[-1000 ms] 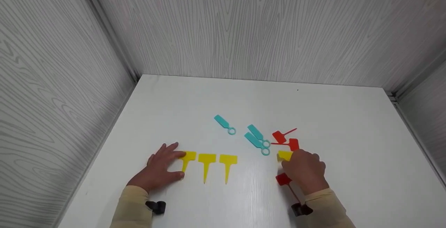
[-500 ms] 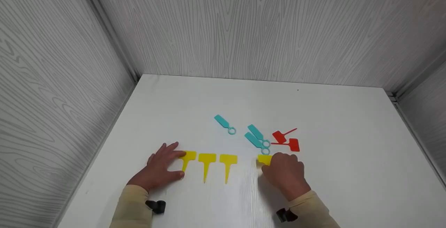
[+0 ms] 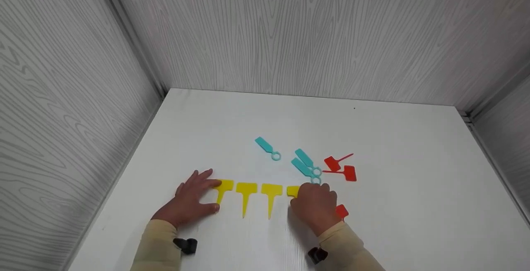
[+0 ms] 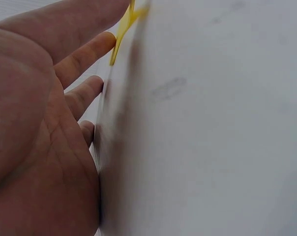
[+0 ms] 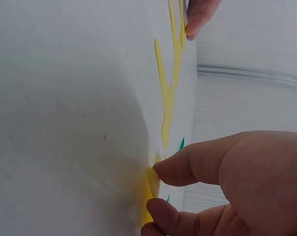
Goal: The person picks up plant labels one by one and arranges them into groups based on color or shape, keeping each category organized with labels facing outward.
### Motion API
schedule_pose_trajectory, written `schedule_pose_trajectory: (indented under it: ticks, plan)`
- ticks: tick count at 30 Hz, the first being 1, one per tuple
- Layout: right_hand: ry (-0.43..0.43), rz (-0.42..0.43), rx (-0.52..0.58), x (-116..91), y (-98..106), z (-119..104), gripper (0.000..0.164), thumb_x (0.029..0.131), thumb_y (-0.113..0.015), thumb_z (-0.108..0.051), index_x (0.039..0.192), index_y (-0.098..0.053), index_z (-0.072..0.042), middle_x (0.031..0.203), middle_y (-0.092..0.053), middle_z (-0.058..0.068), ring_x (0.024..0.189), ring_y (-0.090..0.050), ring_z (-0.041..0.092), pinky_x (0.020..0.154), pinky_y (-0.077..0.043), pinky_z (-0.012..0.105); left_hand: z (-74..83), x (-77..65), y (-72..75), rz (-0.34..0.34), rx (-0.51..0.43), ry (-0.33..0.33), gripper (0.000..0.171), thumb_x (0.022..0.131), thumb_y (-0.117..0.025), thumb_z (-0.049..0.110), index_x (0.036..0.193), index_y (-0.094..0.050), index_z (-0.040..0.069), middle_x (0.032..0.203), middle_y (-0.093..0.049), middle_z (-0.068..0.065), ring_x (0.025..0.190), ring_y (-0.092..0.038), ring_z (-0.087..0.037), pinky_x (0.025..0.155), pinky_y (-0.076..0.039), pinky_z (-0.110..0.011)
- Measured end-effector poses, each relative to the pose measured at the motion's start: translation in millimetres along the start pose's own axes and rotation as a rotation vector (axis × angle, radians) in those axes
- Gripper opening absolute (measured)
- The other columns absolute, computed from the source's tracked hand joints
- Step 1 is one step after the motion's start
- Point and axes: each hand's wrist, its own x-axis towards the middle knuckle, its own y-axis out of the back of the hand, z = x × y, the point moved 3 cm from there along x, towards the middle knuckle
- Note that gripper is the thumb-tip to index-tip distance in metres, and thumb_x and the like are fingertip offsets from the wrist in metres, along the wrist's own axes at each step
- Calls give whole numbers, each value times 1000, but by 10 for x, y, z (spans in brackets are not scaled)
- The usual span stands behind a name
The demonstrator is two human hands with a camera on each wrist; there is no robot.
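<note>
My right hand [image 3: 316, 209] pinches a yellow T-shaped plant label [image 3: 292, 191] between thumb and fingers. Its head sticks out to the left; the stem is hidden behind the hand. In the right wrist view that label [image 5: 155, 184] sits low over the white table. Three matching yellow labels lie in a row to the left: one nearest [image 3: 271, 189], one in the middle [image 3: 246, 187], and one at the far end [image 3: 225, 185]. Spread on the tabletop, my left hand [image 3: 188, 202] touches the far-end label's head with a fingertip, thumb close to its stem.
Behind the row lie teal ring-ended tags: one alone [image 3: 264, 144] and a close pair [image 3: 302, 167]. Two red labels [image 3: 350, 173] lie to their right. Another red label [image 3: 342, 211] is partly hidden by my right wrist. Panels enclose the white table [image 3: 232, 113] at back and sides.
My right hand has carried the yellow label leftward, up beside the row. The red label near its wrist was covered half a second ago and shows again. My left hand has stayed put.
</note>
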Motion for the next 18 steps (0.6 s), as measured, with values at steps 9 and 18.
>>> schedule_pose_trajectory:
  ticks: [9, 18]
  plan:
    - [44, 9, -6, 24, -30, -29, 39, 89, -90, -31, 112, -78, -3, 92, -73, 5, 88, -56, 31, 88, -57, 53, -32, -1, 12, -5, -7, 7, 67, 99, -83, 37, 161, -57, 30, 185, -20, 0, 172, 2, -37, 134, 4, -67]
    - [22, 3, -34, 23, -27, -48, 41, 88, -91, -31, 113, -77, -1, 93, -74, 9, 90, -58, 31, 90, -59, 54, -1, -10, 14, -1, -17, -28, 68, 98, -83, 37, 160, -58, 27, 184, -23, -6, 171, -2, -42, 132, 2, -71]
